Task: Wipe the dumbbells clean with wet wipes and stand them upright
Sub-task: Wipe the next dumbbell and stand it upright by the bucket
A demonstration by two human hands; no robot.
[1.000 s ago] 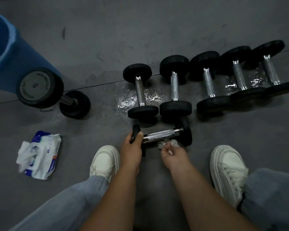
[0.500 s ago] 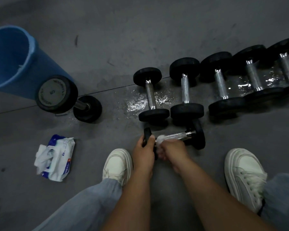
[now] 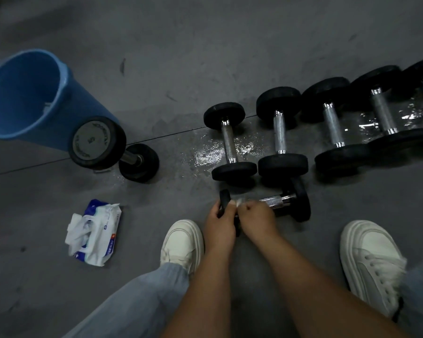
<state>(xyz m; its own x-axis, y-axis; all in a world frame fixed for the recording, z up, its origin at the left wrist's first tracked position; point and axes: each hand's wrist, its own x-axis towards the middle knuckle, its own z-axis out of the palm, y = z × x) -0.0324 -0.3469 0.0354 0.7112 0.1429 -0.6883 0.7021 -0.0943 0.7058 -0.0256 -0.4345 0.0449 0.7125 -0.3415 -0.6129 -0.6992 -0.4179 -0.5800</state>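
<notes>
Fingers point(image 3: 224, 206) of left hand point(image 3: 219, 222) curl round dumbbell point(image 3: 282, 200) end plate; right hand point(image 3: 257, 215) pinches wipe point(image 3: 239, 202) onto its handle. Dumbbell lies on floor point(image 3: 205, 57), row point(image 3: 282, 132) crowding just behind it. Pack point(image 3: 95, 230), upright dumbbell point(image 3: 95, 142), bucket point(image 3: 88, 103) off to its left.

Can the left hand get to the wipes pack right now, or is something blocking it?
Probably yes: only bare floor lies between the left hand and the wipes pack, but it grips the dumbbell.
</notes>
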